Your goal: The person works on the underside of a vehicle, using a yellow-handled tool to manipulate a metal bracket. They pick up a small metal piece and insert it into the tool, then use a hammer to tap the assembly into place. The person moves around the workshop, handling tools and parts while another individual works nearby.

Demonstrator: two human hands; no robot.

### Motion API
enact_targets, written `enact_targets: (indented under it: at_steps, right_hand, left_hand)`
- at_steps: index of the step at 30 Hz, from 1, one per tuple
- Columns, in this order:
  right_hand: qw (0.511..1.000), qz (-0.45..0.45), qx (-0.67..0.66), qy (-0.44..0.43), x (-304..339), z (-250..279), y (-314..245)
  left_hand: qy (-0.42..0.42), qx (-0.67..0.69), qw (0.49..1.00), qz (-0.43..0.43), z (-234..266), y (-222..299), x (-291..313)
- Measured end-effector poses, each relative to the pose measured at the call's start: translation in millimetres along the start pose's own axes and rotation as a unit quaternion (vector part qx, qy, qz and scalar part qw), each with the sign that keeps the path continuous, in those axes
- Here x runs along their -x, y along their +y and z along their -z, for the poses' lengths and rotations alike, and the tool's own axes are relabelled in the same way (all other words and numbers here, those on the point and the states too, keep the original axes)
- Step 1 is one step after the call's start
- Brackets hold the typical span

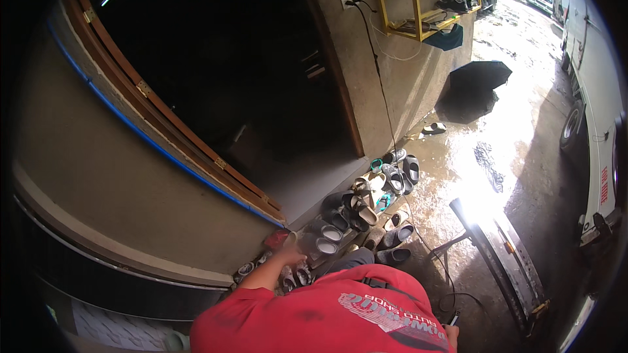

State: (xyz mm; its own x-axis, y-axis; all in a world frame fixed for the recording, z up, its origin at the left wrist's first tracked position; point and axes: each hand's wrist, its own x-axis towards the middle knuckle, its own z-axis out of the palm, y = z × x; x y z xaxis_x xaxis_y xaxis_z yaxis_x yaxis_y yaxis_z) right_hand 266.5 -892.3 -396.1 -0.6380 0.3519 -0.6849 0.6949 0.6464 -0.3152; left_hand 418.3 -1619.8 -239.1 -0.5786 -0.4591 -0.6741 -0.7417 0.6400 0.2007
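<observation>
My left hand (292, 252) is stretched out low by the doorway, smeared by motion, so its fingers do not show clearly. It is beside a red item (275, 239) and close to several dark clogs (326, 237) along the doorstep. At the lower right, partly hidden by my red shirt, my right hand (451, 332) is closed around a small corded tool (454, 319); only its dark and silver end shows. A black cord (447, 268) trails over the floor near it.
More slippers and shoes (394, 176) crowd the doorstep. A long metal beam (507, 261) stands on legs to my right. Beyond are an open black umbrella (470, 91), a yellow shoe rack (417, 6) and a white truck (592, 104). The cord hangs from a wall outlet (350, 2).
</observation>
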Motion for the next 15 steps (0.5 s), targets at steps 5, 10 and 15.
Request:
enact_targets:
  at_steps: [5,10,15]
  right_hand:
    - [0.985,-0.110,0.056,0.117,66.9,-37.3,127.3]
    - [0.980,-0.200,-0.021,0.009,151.5,-13.7,86.6]
    - [0.933,-0.298,-0.202,0.010,162.5,-46.3,116.7]
  left_hand:
    - [0.021,-0.077,0.990,-0.117,14.7,74.4,-62.1]
    - [-0.078,0.047,0.996,-0.023,-5.8,84.6,-137.3]
    - [-0.139,0.010,0.984,-0.111,-2.3,193.6,-180.1]
